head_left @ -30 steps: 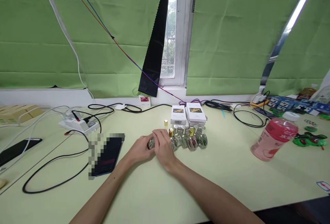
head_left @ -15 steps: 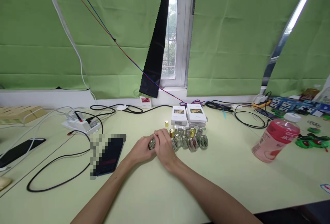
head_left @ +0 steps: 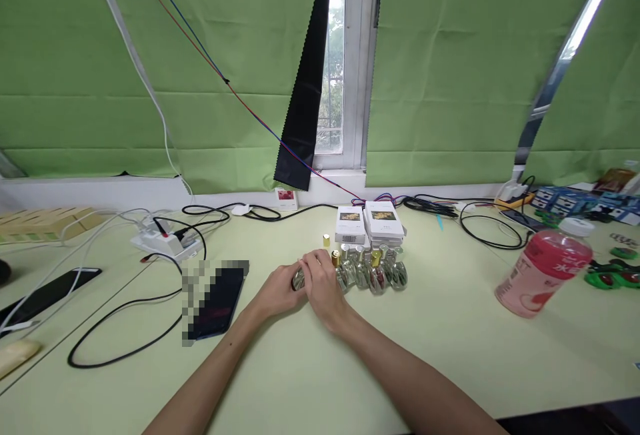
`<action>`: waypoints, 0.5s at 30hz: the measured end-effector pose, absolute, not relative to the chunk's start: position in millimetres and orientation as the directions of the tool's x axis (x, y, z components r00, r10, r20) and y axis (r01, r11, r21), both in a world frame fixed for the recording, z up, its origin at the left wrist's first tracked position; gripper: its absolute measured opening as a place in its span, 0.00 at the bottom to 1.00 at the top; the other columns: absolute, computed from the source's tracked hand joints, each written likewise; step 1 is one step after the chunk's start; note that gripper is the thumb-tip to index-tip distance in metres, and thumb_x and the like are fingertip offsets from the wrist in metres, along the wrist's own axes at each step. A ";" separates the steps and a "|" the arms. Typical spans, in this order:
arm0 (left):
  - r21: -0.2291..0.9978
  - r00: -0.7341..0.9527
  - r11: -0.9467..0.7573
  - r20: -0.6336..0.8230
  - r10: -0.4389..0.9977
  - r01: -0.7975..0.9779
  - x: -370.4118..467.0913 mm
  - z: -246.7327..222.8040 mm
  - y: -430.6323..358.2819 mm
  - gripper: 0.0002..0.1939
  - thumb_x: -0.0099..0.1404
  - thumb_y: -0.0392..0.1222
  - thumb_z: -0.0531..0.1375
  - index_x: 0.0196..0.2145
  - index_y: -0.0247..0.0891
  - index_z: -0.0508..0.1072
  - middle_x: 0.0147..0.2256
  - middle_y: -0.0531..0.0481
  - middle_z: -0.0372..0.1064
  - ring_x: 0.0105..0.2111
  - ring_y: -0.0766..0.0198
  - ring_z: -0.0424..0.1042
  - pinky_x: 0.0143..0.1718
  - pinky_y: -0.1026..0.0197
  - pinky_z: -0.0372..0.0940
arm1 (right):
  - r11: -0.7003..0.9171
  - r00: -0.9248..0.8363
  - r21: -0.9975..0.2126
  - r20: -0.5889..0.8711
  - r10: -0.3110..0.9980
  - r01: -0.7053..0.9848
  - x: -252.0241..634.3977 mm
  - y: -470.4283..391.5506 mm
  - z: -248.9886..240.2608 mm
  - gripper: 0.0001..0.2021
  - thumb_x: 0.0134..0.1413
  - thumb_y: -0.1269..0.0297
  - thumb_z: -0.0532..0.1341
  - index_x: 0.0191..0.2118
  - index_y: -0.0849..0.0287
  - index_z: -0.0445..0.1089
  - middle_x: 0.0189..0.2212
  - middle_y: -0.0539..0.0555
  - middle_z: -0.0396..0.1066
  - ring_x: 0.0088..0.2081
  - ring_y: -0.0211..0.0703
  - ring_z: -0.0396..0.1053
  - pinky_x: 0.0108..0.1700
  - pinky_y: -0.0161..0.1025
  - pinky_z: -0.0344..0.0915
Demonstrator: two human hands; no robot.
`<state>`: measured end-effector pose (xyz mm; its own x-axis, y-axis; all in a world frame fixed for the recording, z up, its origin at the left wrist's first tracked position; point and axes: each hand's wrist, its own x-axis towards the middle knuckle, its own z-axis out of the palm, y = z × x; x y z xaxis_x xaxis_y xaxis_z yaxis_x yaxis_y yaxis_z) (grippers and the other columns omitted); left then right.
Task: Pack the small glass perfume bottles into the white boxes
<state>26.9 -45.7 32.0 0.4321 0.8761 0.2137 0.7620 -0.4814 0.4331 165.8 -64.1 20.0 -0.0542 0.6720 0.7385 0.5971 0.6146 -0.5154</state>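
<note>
My left hand [head_left: 279,292] is closed around a small clear glass perfume bottle [head_left: 299,280], held low at the table. Over its top lies my right hand [head_left: 323,291], fingers bent and pressed together against the left. Those fingers hide most of the bottle. Just right of my right hand stands a cluster of several similar small bottles [head_left: 377,279], some with gold caps, others with clear or silver tops; one holds something dark red. Behind my hands, a loose gold cap [head_left: 326,240] sits on the table.
White boxes [head_left: 385,225] are stacked behind the bottles. A phone [head_left: 220,301] lies left of my hands, beside a looped black cable [head_left: 75,345] and a power strip [head_left: 165,243]. A pink drink bottle [head_left: 543,271] stands to the right. More cables run along the wall.
The view has turned slightly to the left, so things sit a little further right. Both hands keep their hold, with no clear movement against the table.
</note>
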 end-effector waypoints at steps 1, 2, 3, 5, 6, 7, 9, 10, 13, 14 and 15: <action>0.433 0.433 -0.483 0.214 0.875 0.761 27.0 31.9 -45.5 0.08 0.56 0.40 0.55 0.35 0.38 0.68 0.26 0.53 0.69 0.22 0.64 0.63 0.27 0.63 0.56 | 0.617 -0.062 -0.501 0.744 0.665 0.607 165.7 -63.8 19.1 0.12 0.67 0.75 0.51 0.36 0.58 0.69 0.36 0.56 0.67 0.40 0.46 0.67 0.39 0.40 0.69; 0.434 0.435 -0.484 0.214 0.875 0.760 27.1 32.0 -45.5 0.08 0.56 0.40 0.55 0.35 0.38 0.68 0.26 0.53 0.69 0.22 0.64 0.63 0.27 0.63 0.56 | 0.618 -0.066 -0.492 0.747 0.661 0.613 165.7 -63.7 18.4 0.12 0.66 0.76 0.51 0.36 0.58 0.69 0.36 0.57 0.68 0.40 0.46 0.68 0.39 0.40 0.69; 0.435 0.436 -0.485 0.214 0.874 0.759 27.1 32.2 -45.5 0.09 0.56 0.40 0.55 0.36 0.38 0.69 0.26 0.54 0.69 0.22 0.64 0.63 0.27 0.63 0.56 | 0.619 -0.068 -0.489 0.749 0.659 0.615 165.6 -63.8 18.0 0.12 0.66 0.76 0.51 0.36 0.58 0.69 0.36 0.57 0.68 0.40 0.46 0.68 0.39 0.40 0.69; 0.436 0.441 -0.489 0.213 0.872 0.755 27.2 33.0 -46.0 0.11 0.56 0.39 0.55 0.38 0.38 0.69 0.26 0.54 0.69 0.22 0.64 0.63 0.27 0.63 0.56 | 0.620 -0.067 -0.496 0.746 0.662 0.609 165.3 -64.4 17.6 0.13 0.66 0.78 0.49 0.36 0.58 0.69 0.36 0.57 0.68 0.41 0.46 0.67 0.39 0.41 0.69; 0.437 0.444 -0.491 0.213 0.871 0.754 27.2 33.5 -46.3 0.12 0.56 0.39 0.55 0.39 0.38 0.70 0.26 0.54 0.69 0.22 0.64 0.63 0.27 0.63 0.56 | 0.621 -0.065 -0.502 0.744 0.664 0.602 165.1 -64.7 17.4 0.14 0.66 0.78 0.49 0.37 0.58 0.69 0.37 0.57 0.68 0.41 0.46 0.67 0.39 0.41 0.69; 0.438 0.446 -0.493 0.212 0.870 0.752 27.2 34.0 -46.6 0.12 0.56 0.39 0.55 0.39 0.38 0.70 0.26 0.54 0.70 0.22 0.64 0.63 0.27 0.63 0.56 | 0.623 -0.063 -0.507 0.744 0.666 0.595 164.9 -65.0 17.2 0.14 0.65 0.79 0.48 0.37 0.58 0.69 0.37 0.57 0.68 0.40 0.46 0.67 0.38 0.41 0.69; 0.437 0.448 -0.494 0.212 0.869 0.752 27.3 34.9 -47.1 0.13 0.56 0.39 0.55 0.40 0.38 0.70 0.26 0.54 0.70 0.23 0.64 0.64 0.27 0.63 0.56 | 0.628 -0.062 -0.518 0.742 0.668 0.580 164.4 -65.1 16.2 0.15 0.64 0.79 0.48 0.38 0.58 0.69 0.37 0.57 0.68 0.40 0.46 0.67 0.38 0.40 0.69; 0.436 0.447 -0.493 0.212 0.869 0.753 27.3 35.1 -47.3 0.13 0.56 0.39 0.55 0.40 0.38 0.70 0.26 0.54 0.70 0.23 0.63 0.64 0.27 0.63 0.56 | 0.630 -0.061 -0.521 0.741 0.669 0.575 164.1 -64.8 15.4 0.15 0.64 0.80 0.48 0.38 0.58 0.69 0.36 0.56 0.67 0.40 0.46 0.67 0.37 0.40 0.69; 0.431 0.440 -0.488 0.212 0.873 0.759 27.5 34.8 -47.5 0.14 0.56 0.39 0.55 0.42 0.38 0.71 0.26 0.54 0.70 0.22 0.63 0.64 0.27 0.63 0.57 | 0.638 -0.059 -0.515 0.750 0.659 0.573 163.7 -62.8 12.7 0.15 0.63 0.81 0.48 0.38 0.58 0.68 0.36 0.56 0.67 0.39 0.45 0.67 0.37 0.40 0.69; 0.430 0.438 -0.485 0.211 0.874 0.761 27.6 34.5 -47.5 0.15 0.56 0.39 0.55 0.42 0.38 0.71 0.26 0.53 0.70 0.22 0.63 0.64 0.27 0.63 0.57 | 0.641 -0.060 -0.507 0.756 0.652 0.576 163.7 -61.9 11.9 0.15 0.63 0.81 0.48 0.38 0.59 0.68 0.36 0.56 0.66 0.39 0.45 0.66 0.38 0.40 0.69; 0.428 0.435 -0.483 0.210 0.875 0.764 27.7 34.1 -47.5 0.15 0.57 0.39 0.55 0.42 0.38 0.71 0.26 0.53 0.71 0.22 0.63 0.64 0.27 0.63 0.57 | 0.646 -0.065 -0.499 0.761 0.645 0.578 163.7 -61.0 11.3 0.15 0.63 0.81 0.48 0.38 0.59 0.68 0.36 0.56 0.66 0.39 0.45 0.66 0.38 0.40 0.69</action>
